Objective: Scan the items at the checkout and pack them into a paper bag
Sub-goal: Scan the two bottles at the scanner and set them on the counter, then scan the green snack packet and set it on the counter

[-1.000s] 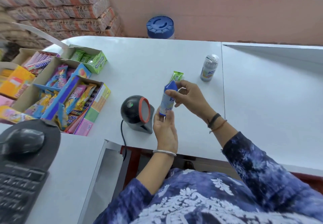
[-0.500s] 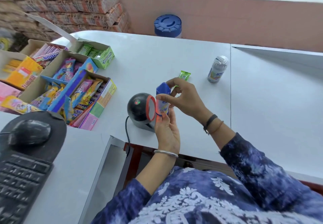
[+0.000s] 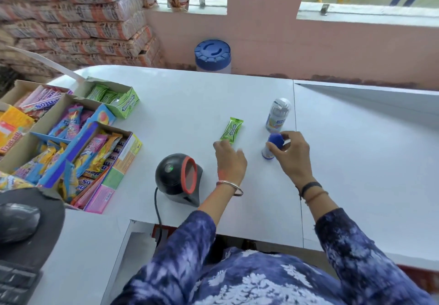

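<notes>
My right hand (image 3: 291,156) grips the blue cap of a small white bottle (image 3: 273,146) that stands upright on the white counter (image 3: 190,105). Just behind it stands a second bottle with a silver top (image 3: 278,115). A green gum pack (image 3: 232,129) lies flat to the left of both. My left hand (image 3: 229,161) hovers just below that pack, fingers apart and holding nothing, its fingertips close to the pack's near end. The black barcode scanner (image 3: 178,180) with a red ring sits left of my left hand. No paper bag is in view.
Open cardboard boxes of sweets (image 3: 71,138) fill the counter's left side, with a green gum box (image 3: 114,99) behind them. A mouse (image 3: 16,224) and keyboard (image 3: 14,285) sit at lower left. A blue-lidded jar (image 3: 212,56) and stacked sacks (image 3: 78,17) stand beyond the counter.
The blue-capped bottle left the scanner and now stands on the counter to the right, held only by my right hand. My left hand let go of it and moved toward the green pack.
</notes>
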The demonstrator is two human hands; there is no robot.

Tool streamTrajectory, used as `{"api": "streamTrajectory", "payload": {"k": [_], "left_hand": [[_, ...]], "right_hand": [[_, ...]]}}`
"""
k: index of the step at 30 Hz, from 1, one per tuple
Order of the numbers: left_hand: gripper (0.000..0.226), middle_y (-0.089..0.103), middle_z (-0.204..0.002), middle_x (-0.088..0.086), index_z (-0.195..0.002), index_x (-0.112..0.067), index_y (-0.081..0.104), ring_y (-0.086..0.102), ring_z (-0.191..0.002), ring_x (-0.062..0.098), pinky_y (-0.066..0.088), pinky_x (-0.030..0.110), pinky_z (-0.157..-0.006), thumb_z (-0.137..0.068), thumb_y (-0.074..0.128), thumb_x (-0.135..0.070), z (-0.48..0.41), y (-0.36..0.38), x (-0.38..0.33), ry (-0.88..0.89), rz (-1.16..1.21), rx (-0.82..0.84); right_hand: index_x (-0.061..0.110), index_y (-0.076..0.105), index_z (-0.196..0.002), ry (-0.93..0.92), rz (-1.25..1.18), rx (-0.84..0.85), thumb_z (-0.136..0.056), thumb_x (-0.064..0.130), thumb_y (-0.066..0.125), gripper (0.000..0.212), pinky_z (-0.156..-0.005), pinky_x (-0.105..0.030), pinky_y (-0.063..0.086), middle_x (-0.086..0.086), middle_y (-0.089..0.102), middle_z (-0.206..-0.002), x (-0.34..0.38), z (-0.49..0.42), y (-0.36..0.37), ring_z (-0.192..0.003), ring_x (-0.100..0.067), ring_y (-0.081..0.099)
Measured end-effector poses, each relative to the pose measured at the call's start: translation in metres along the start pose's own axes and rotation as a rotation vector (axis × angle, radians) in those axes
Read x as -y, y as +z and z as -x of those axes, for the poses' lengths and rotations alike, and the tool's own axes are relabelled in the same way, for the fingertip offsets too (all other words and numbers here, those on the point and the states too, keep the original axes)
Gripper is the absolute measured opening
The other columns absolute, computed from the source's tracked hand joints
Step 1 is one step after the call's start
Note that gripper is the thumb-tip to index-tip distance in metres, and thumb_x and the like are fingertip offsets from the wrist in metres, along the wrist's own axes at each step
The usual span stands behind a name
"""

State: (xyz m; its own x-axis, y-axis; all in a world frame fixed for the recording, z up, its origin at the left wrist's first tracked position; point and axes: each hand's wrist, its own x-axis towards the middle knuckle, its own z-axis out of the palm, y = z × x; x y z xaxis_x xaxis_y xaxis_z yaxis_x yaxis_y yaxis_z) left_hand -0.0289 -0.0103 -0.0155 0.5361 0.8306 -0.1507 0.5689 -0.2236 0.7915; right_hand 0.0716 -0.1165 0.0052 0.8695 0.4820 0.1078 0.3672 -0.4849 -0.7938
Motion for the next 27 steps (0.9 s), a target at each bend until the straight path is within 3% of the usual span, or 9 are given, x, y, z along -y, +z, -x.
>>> {"api": "streamTrajectory", "payload": {"k": [5,9,11,13,16,19,21,24,27], "left_hand": [[0.045,0.04,-0.129,0.018,-0.123,0.0,0.04,0.043,-0.117,0.034,0.048,0.042,-0.084,-0.087,0.055,-0.024,-0.06,0.014,-0.008,-0.019,-0.453,-0.054],[0.037,0.047,-0.121,0.02,-0.114,0.001,0.047,0.048,-0.112,0.037,0.046,0.046,-0.083,-0.084,0.057,-0.017,-0.067,0.016,-0.005,-0.105,-0.357,0.023],[0.026,0.052,-0.113,0.023,-0.108,0.003,0.052,0.053,-0.105,0.041,0.044,0.044,-0.081,-0.085,0.052,-0.009,-0.058,0.013,-0.004,-0.096,-0.208,0.044],[0.024,0.053,-0.108,0.024,-0.106,0.003,0.057,0.054,-0.1,0.039,0.042,0.038,-0.083,-0.085,0.045,0.003,-0.038,0.011,0.002,0.036,-0.075,0.009],[0.036,0.055,-0.102,0.018,-0.108,-0.005,0.064,0.055,-0.094,0.027,0.046,0.032,-0.086,-0.081,0.047,0.012,0.001,0.009,0.015,0.446,-0.064,-0.146],[0.045,0.045,-0.11,0.007,-0.118,-0.011,0.059,0.045,-0.092,0.019,0.043,0.026,-0.081,-0.079,0.051,0.01,0.034,0.009,0.028,0.712,-0.161,-0.153],[0.056,0.039,-0.115,0.0,-0.127,-0.011,0.052,0.044,-0.098,0.014,0.044,0.026,-0.087,-0.076,0.049,0.01,0.051,0.007,0.026,0.622,-0.012,-0.072],[0.062,0.042,-0.115,-0.003,-0.136,-0.018,0.035,0.055,-0.091,0.009,0.051,0.018,-0.08,-0.078,0.056,-0.007,0.067,0.002,0.011,0.133,0.495,0.098],[0.022,0.061,-0.092,0.003,-0.107,-0.019,0.054,0.064,-0.066,0.01,0.054,0.019,-0.065,-0.087,0.058,-0.01,0.067,0.0,0.002,-0.082,0.753,0.189]], "right_hand": [[0.003,0.058,-0.112,0.037,0.051,-0.067,-0.081,0.017,0.07,0.037,-0.07,-0.027,0.044,-0.017,0.055,-0.111,-0.009,-0.019,-0.009,-0.063,-0.016,0.053],[0.006,0.051,-0.121,-0.014,0.178,-0.176,-0.079,0.027,0.071,0.051,-0.063,-0.029,0.045,-0.016,0.047,-0.116,-0.009,-0.012,-0.008,-0.085,-0.025,0.057],[0.009,0.055,-0.106,-0.161,0.242,-0.244,-0.08,0.03,0.07,0.036,-0.054,-0.027,0.042,-0.014,0.053,-0.102,-0.004,0.002,-0.004,-0.077,-0.024,0.056],[0.012,0.058,-0.09,-0.122,0.172,-0.132,-0.082,0.037,0.065,0.027,-0.052,-0.024,0.038,-0.005,0.059,-0.083,0.002,0.015,0.004,-0.062,-0.014,0.05],[0.008,0.059,-0.094,0.372,-0.37,0.253,-0.085,0.05,0.057,0.043,-0.048,-0.02,0.035,-0.004,0.061,-0.074,0.015,0.021,0.013,-0.052,-0.011,0.048],[0.003,0.056,-0.103,0.542,-0.641,0.368,-0.091,0.026,0.056,0.026,-0.041,-0.02,0.04,-0.014,0.059,-0.086,0.01,0.023,0.011,-0.053,-0.015,0.052],[0.006,0.054,-0.103,0.503,-0.652,0.363,-0.091,0.011,0.055,0.013,-0.042,-0.019,0.044,-0.016,0.056,-0.093,0.004,0.026,0.006,-0.058,-0.017,0.054],[0.009,0.052,-0.106,0.317,-0.577,0.347,-0.095,0.008,0.047,0.012,-0.046,-0.016,0.045,-0.008,0.057,-0.094,0.001,0.032,-0.003,-0.069,-0.014,0.054],[0.006,0.049,-0.115,0.187,-0.496,0.408,-0.098,0.009,0.039,0.019,-0.054,-0.014,0.047,0.001,0.057,-0.093,0.002,0.038,-0.014,-0.074,-0.009,0.054]]}}
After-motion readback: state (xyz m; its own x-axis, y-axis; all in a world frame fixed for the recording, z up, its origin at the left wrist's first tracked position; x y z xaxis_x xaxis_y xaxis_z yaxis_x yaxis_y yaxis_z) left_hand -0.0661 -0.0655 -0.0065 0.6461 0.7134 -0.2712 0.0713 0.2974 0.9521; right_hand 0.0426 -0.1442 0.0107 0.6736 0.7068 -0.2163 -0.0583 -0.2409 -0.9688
